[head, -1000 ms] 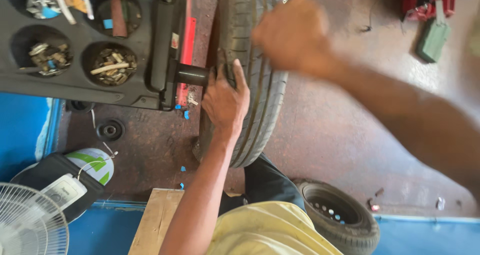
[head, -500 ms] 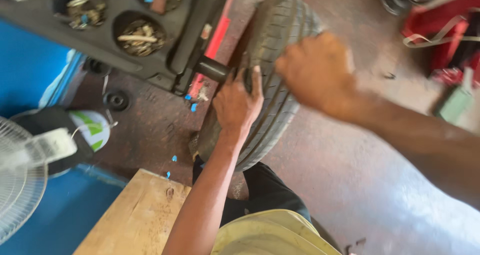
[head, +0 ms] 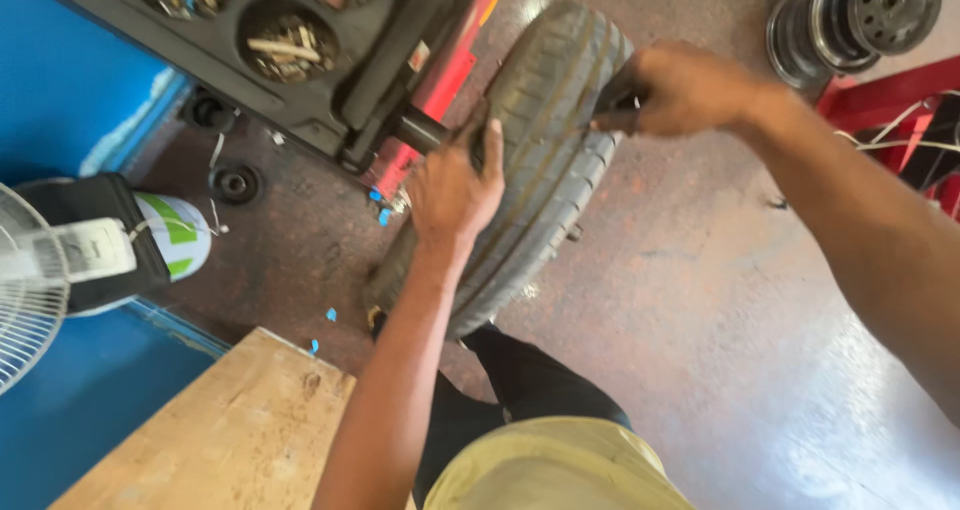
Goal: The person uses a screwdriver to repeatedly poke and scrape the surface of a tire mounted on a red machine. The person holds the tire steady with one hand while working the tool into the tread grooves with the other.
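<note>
A black car tyre (head: 540, 150) stands upright on the shaft (head: 420, 130) of a red and black wheel machine (head: 300, 60). My left hand (head: 455, 185) grips the tyre's left edge, thumb laid over the tread. My right hand (head: 680, 90) is closed on the tyre's far right side around a small dark object that I cannot make out.
Round trays (head: 285, 40) on the machine hold small metal pieces. Bare steel wheel rims (head: 860, 15) lie at top right beside a red stand (head: 920, 110). A wooden bench (head: 220, 440), a white fan (head: 40, 280) and a dark canister (head: 120, 230) sit at lower left.
The view has swung, so the tyre now sits tilted and higher in frame. My right hand has shifted from above the tread to the tyre's right side. My left hand keeps its grip.
</note>
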